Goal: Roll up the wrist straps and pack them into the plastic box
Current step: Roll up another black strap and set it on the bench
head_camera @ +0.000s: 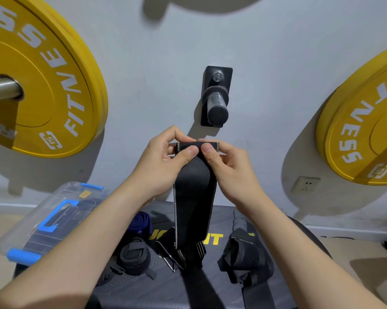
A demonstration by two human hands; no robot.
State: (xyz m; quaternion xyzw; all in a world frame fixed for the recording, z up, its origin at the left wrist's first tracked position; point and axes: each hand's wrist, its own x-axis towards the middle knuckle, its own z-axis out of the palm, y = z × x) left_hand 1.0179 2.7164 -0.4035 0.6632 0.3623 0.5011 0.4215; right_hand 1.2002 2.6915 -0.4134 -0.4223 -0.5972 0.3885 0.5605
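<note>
Clear box with blue latches down left on the bench. Left hand and right hand both pinching strap top edge, rest hanging down between wrists. Rolled strap below.

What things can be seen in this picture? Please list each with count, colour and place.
held wrist strap: 1, black, hanging from both hands, top end rolled
rolled straps: several, black and one blue, on the mat
mat: 1, dark, below
plastic box: 1, clear with blue clips, lower left
weight plates: 2, yellow, on the wall left and right
wall peg: 1, black, centre
socket: 1, white, right wall
left hand: pinching the rolled top
right hand: pinching the rolled top
</note>
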